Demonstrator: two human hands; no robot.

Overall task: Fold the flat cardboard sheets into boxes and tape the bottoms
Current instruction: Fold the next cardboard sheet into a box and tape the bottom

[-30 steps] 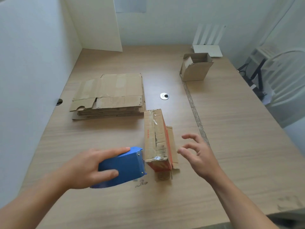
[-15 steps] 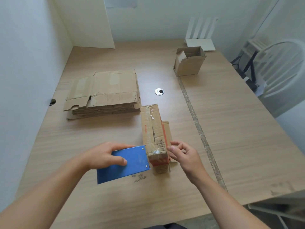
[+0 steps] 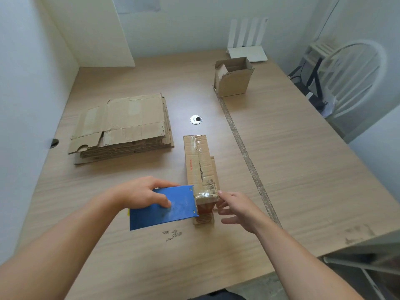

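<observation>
So a second ago the right hand (image 3: 238,208) is off to the side with fingers spread. Now it's in at the near right corner of the narrow brown cardboard box (image 3: 200,165), fingers fairly straight and fingertips touching the cardboard, a loose grip that holds nothing. The left hand (image 3: 140,194) has its grip wrapped around the blue plastic tape dispenser (image 3: 164,207), thumb on its top face. The dispenser has rolled from on-edge to flat-side-up, and its toothed end sits right against the near left end of the box.

My read: the strip along the seam is down and this is the cut-off moment, with the right hand steadying the box so the tape can tear. That would about finish this box's bottom.

The box is on the wooden desk (image 3: 303,169), just below the centre of the frame. Its long axis runs up and down the frame, leaning slightly left at the far end. The taped seam faces up, and the near end points toward the bottom of the frame.

The stack of flat cardboard sheets (image 3: 123,126) at centre left has plenty left, and one open-topped brown cardboard box (image 3: 232,77) stands at upper right.
</observation>
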